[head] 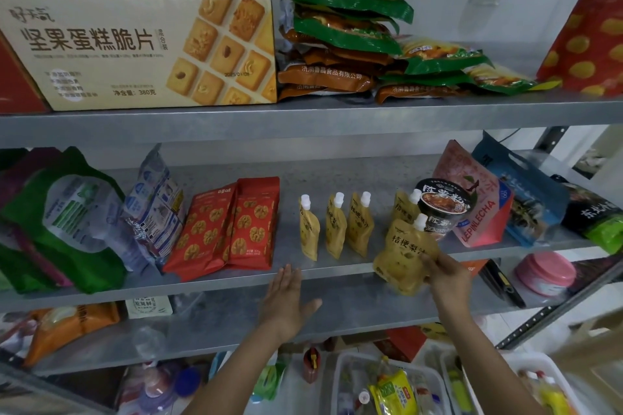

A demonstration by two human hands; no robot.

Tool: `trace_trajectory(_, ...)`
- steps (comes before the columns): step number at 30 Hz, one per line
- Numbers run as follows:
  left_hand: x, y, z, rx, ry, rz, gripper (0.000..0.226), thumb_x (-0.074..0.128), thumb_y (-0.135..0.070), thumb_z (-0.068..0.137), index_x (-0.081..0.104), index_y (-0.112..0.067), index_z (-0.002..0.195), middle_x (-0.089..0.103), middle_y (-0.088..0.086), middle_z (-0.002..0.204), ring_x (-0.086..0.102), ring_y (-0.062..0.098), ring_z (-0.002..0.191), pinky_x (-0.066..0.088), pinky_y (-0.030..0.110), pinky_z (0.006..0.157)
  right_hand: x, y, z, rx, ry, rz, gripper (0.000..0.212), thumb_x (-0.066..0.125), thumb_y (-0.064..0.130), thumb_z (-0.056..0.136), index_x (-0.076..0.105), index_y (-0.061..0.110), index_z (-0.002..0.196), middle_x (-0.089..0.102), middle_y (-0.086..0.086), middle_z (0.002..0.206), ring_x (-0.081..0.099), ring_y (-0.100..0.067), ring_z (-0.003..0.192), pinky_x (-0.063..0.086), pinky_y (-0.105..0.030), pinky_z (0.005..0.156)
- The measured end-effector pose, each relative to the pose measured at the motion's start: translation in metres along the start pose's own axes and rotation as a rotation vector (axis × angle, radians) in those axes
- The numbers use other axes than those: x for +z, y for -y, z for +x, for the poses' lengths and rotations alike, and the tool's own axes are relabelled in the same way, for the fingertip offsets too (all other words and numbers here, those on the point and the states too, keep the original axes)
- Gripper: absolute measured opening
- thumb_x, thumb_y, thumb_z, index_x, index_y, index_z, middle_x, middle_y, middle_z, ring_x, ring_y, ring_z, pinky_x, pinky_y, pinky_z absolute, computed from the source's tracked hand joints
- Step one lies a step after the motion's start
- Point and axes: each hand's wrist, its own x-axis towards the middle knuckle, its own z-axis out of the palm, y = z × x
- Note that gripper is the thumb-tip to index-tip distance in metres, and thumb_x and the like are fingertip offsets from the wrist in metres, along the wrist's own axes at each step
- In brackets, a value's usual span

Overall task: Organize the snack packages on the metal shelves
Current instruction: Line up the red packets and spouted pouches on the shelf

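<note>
While the right hand (448,276) has its fingers and thumb curled round the lower corner of a yellow spouted pouch (403,253), that pouch hangs tilted just in front of the middle shelf (236,283), its white cap pointing up towards the black noodle cup (441,205). The left hand (286,303) is wide open, fingers straight and together, thumb out to the side, fingertips right at the front lip of the same shelf, holding nothing.

On the shelf, a row of three matching pouches (335,229) stands upright, close together but not touching. One more pouch (406,207) stands further right, beside the noodle cup and partly hidden by the held one. Left of the row, two red walnut packs (232,226) lean side by side. A pink bag (482,212) sits behind the cup.

Up on the top shelf (303,118) there's a big biscuit box (135,47), and just beside it a messy stack of green packets (347,7) on brown ones.
</note>
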Motion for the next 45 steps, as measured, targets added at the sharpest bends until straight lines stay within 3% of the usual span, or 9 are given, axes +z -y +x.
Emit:
trace_trajectory(4, -0.007, -0.033, -0.022, 0.095, -0.073, -0.594, 0.086, 0.062, -0.056, 0.083, 0.022, -0.027, 0.154, 0.022, -0.009, 0.158, 0.019, 0.011, 0.147, 0.022, 0.028, 0.116, -0.008, 0.02, -0.022, 0.031, 0.157, 0.181, 0.01, 0.061, 0.0, 0.089, 0.068, 0.007, 0.089, 0.07, -0.001, 0.078, 0.067, -0.022, 0.074, 0.059, -0.026, 0.064)
trace_trajectory(8, -0.02, -0.068, -0.039, 0.184, 0.119, -1.02, 0.073, 0.081, -0.047, 0.07, 0.053, -0.022, 0.133, 0.063, -0.003, 0.131, 0.06, 0.012, 0.118, 0.049, 0.029, 0.099, -0.003, 0.042, -0.044, 0.009, 0.344, 0.243, 0.013, 0.062, -0.002, 0.086, 0.07, 0.007, 0.081, 0.074, 0.0, 0.07, 0.07, -0.012, 0.066, 0.059, -0.024, 0.064)
trace_trajectory(13, -0.027, -0.071, -0.054, 0.077, 0.033, -1.121, 0.026, 0.079, -0.005, 0.076, 0.07, -0.015, 0.098, 0.076, -0.002, 0.092, 0.072, 0.01, 0.086, 0.056, 0.023, 0.075, 0.006, 0.068, -0.057, 0.012, 0.503, 0.251, 0.007, 0.064, 0.004, 0.084, 0.071, 0.007, 0.085, 0.075, -0.004, 0.076, 0.07, -0.015, 0.071, 0.058, -0.024, 0.065)
trace_trajectory(18, -0.034, -0.073, -0.068, 0.094, -0.023, -1.126, 0.02, 0.077, 0.0, 0.077, 0.073, -0.014, 0.092, 0.077, 0.004, 0.092, 0.073, 0.017, 0.087, 0.058, 0.028, 0.077, 0.015, 0.092, -0.067, 0.106, 0.609, 0.266, 0.036, 0.076, 0.02, 0.061, 0.069, 0.009, 0.095, 0.076, -0.005, 0.088, 0.073, -0.018, 0.08, 0.059, -0.028, 0.067)
trace_trajectory(31, -0.043, -0.078, -0.082, 0.104, -0.037, -1.156, 0.021, 0.078, 0.001, 0.076, 0.072, -0.012, 0.092, 0.077, 0.002, 0.089, 0.073, 0.015, 0.083, 0.056, 0.023, 0.069, 0.02, 0.096, -0.069, 0.21, 0.581, 0.436, 0.032, 0.071, 0.021, 0.069, 0.07, -0.001, 0.092, 0.074, -0.018, 0.091, 0.072, -0.026, 0.082, 0.06, -0.031, 0.07)
trace_trajectory(35, -0.045, -0.087, -0.083, 0.09, -0.068, -1.134, 0.021, 0.078, 0.001, 0.076, 0.073, -0.015, 0.09, 0.077, 0.001, 0.088, 0.073, 0.013, 0.081, 0.057, 0.023, 0.069, 0.009, 0.098, -0.066, 0.216, 0.685, 0.475, 0.056, 0.09, 0.035, 0.055, 0.07, 0.002, 0.096, 0.073, -0.019, 0.096, 0.071, -0.027, 0.086, 0.059, -0.03, 0.067)
trace_trajectory(37, -0.044, -0.093, -0.083, 0.079, -0.081, -1.144, 0.019, 0.078, 0.001, 0.076, 0.073, -0.012, 0.089, 0.077, 0.005, 0.087, 0.073, 0.015, 0.079, 0.058, 0.025, 0.07, 0.003, 0.099, -0.065, 0.189, 0.756, 0.429, 0.07, 0.095, 0.026, 0.045, 0.066, 0.004, 0.104, 0.073, -0.017, 0.1, 0.071, -0.028, 0.09, 0.058, -0.031, 0.068)
trace_trajectory(40, -0.041, -0.105, -0.084, 0.077, -0.065, -1.171, 0.019, 0.077, 0.002, 0.076, 0.072, -0.007, 0.092, 0.076, 0.008, 0.09, 0.073, 0.019, 0.083, 0.059, 0.031, 0.074, -0.007, 0.102, -0.065, 0.176, 0.718, 0.369, 0.061, 0.087, -0.002, 0.051, 0.062, 0.005, 0.107, 0.073, -0.015, 0.101, 0.071, -0.028, 0.092, 0.059, -0.034, 0.071)
trace_trajectory(45, -0.03, -0.13, -0.085, 0.071, -0.037, -1.192, 0.019, 0.076, 0.003, 0.076, 0.071, -0.005, 0.093, 0.076, 0.009, 0.088, 0.073, 0.021, 0.08, 0.058, 0.029, 0.068, -0.028, 0.1, -0.056, 0.208, 0.651, 0.414, 0.048, 0.076, -0.002, 0.052, 0.064, 0.004, 0.099, 0.074, -0.014, 0.091, 0.072, -0.025, 0.081, 0.059, -0.032, 0.065)
